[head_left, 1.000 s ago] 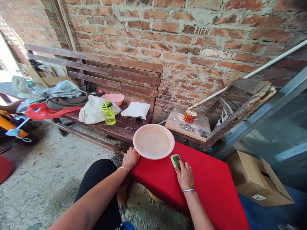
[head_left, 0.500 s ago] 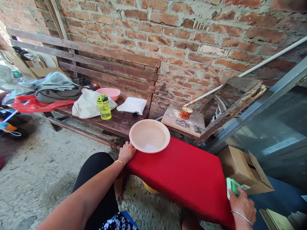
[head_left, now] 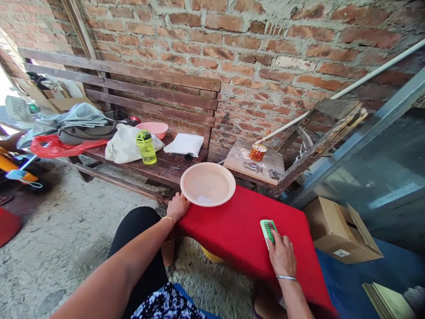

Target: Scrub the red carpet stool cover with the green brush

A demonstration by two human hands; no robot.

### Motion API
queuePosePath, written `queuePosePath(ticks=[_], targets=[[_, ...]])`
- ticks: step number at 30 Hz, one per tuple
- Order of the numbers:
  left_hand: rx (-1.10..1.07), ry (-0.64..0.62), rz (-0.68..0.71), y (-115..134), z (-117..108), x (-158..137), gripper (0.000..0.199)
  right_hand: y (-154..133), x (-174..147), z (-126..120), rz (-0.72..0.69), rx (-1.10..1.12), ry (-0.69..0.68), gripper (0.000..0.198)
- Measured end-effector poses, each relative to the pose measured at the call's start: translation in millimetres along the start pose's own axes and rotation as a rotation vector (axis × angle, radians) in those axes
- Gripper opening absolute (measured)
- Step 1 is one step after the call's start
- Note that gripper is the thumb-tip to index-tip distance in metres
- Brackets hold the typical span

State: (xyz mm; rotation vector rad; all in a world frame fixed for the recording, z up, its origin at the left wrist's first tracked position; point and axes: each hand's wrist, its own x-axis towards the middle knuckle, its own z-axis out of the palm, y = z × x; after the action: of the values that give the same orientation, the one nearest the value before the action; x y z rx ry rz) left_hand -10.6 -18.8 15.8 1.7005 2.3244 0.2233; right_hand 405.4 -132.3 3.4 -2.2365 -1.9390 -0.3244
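Note:
Light green scrubbing pad (head_left: 267, 229) with a dark grid-like pattern is in my right hand (head_left: 283, 256), fingers closed on it, over the middle right of the red cloth-covered table (head_left: 229, 239). My left hand (head_left: 178, 206) rests at the table's left edge, fingers laid forward, close against a round pale basin (head_left: 207, 184). Inside the basin is what looks like clear water with a bright reflection. Part of the left fingertips is hard to make out beside the basin's rim.
Behind stands a wooden bench (head_left: 166, 170) holding a white bag (head_left: 120, 146), a yellow-green bottle (head_left: 146, 148), a pink bowl (head_left: 156, 128) and a white packet (head_left: 184, 145). A small side table (head_left: 232, 163) bears a patterned cup (head_left: 258, 153) and padlocks. Cardboard box (head_left: 338, 235) stands right.
My right hand has moved left with the green scrubbing pad, from the table's right edge to over the red cloth. My left hand stays beside the basin.

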Motion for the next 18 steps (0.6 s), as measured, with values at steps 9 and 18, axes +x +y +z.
queuePosePath(ticks=[9, 18], targets=[[-0.014, -0.009, -0.007, 0, 0, 0, 0.048, 133, -25, -6, 0.528, -0.073, 0.016, 0.058], [-0.023, -0.008, -0.010, 2, 0, 0, 0.047, 28, -2, -14, 0.063, 0.204, 0.153, 0.061]])
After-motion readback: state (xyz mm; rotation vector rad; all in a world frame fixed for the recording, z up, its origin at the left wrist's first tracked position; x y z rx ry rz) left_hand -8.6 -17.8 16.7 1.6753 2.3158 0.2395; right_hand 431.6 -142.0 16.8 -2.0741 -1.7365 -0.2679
